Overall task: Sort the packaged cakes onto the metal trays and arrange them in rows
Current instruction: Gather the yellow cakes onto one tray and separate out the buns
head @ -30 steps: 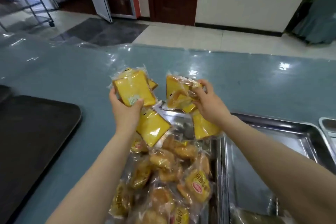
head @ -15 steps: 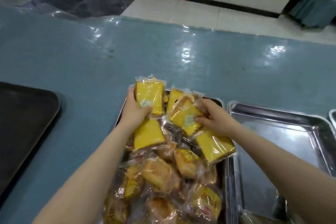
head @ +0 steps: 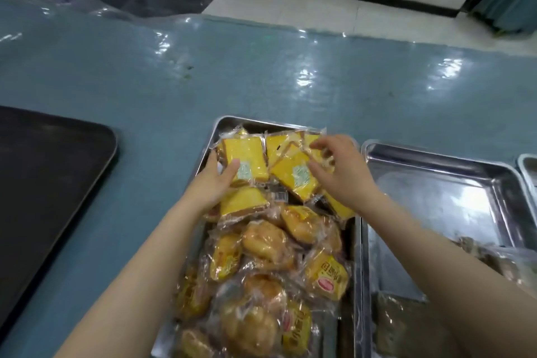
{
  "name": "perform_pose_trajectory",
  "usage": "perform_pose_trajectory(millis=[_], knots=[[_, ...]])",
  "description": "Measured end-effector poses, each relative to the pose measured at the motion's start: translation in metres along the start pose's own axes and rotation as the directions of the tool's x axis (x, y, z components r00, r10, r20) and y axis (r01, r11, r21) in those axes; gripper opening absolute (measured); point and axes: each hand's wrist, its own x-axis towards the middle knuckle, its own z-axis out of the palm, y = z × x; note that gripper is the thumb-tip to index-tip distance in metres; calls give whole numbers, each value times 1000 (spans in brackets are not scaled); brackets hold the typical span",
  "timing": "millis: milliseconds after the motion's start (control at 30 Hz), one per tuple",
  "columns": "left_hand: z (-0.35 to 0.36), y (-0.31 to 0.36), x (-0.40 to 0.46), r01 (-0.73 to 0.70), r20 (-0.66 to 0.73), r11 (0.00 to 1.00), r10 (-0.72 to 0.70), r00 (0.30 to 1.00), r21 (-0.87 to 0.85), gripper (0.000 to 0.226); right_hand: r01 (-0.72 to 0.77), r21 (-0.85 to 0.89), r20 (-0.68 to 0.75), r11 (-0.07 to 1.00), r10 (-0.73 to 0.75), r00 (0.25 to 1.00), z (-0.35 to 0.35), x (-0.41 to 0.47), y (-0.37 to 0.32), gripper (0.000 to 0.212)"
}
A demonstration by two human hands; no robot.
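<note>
Holding a yellow cake pack [head: 243,160] in left grip [head: 213,183], right grip [head: 341,171] wide, metal tray [head: 216,132] heaped with cakes

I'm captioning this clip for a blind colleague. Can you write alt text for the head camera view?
Two bare hands set yellow packaged cakes at the far end of a metal tray heaped with wrapped buns; the left hand holds one pack, the right hand hovers open. Beside it on the blue table, a second metal tray is mostly bare.
</note>
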Motion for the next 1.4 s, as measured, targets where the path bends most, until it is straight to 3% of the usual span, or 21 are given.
perform_pose_trajectory(millis=[67,133,233,333,533,667,800,900,1067,1200,1400], knots=[[1,-7,-25,62,91,995,-69,994,75,104,-81,-1,306,997,77,949,7,-25,-14,57],[6,-19,-49,95,141,990,-108,984,100,109,-51,-139,592,989,124,796,17,-46,-20,95],[10,-36,-85,79,183,996,-86,979,44,92,15,-240,716,971,167,678,32,-74,-25,127],[16,-46,-116,11,207,1000,-8,978,-14,62,130,-310,745,942,155,649,48,-99,-35,137],[23,-57,-140,2,225,997,16,974,-79,106,292,-452,714,843,146,685,62,-117,-50,133],[38,-55,-145,65,47,997,-63,997,-42,124,314,-453,723,835,137,677,61,-113,-55,117],[53,-51,-143,217,-67,967,-209,976,131,145,275,-391,668,878,65,741,60,-114,-46,88],[54,-47,-146,238,-118,964,-224,967,119,133,250,-370,615,895,34,788,60,-117,-42,79],[49,-44,-157,100,-249,990,-73,966,98,74,124,-309,427,943,21,904,54,-119,-42,83],[43,-32,-167,11,-314,1000,-3,949,25,75,33,-166,215,986,4,977,40,-117,-40,85],[42,9,-192,-127,-402,992,108,909,-21,65,-52,198,-35,979,60,998,-2,-108,-37,71]])
